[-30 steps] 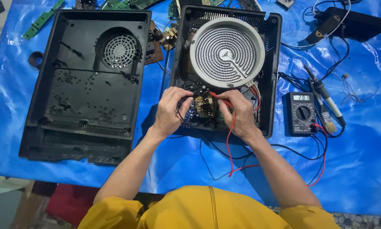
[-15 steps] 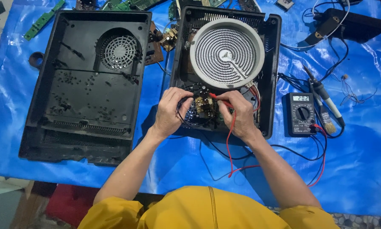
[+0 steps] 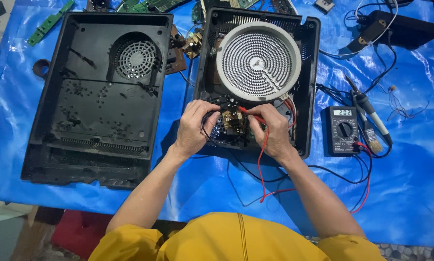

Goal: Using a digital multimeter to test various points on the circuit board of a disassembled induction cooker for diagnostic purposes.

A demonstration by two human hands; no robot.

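Note:
An opened electric cooker base (image 3: 308,87) lies on the blue sheet, with a round white coil heater (image 3: 258,60) inside and a circuit board (image 3: 232,123) below it. My right hand (image 3: 272,130) grips a red test probe (image 3: 250,115) whose tip touches the board. My left hand (image 3: 194,126) rests on the board's left side, pinching a black probe with its lead looping under the fingers. A red lead (image 3: 261,169) runs from the probe toward a black digital multimeter (image 3: 343,129) to the right.
The cooker's black bottom cover (image 3: 101,96) with a fan grille lies at left. A soldering iron (image 3: 367,108) and small brush sit right of the meter. A black box (image 3: 400,26) with cables is at top right. Green circuit boards (image 3: 50,21) lie along the far edge.
Both hands stay on the circuit board; the red probe tip has shifted only slightly. Nothing else has moved.

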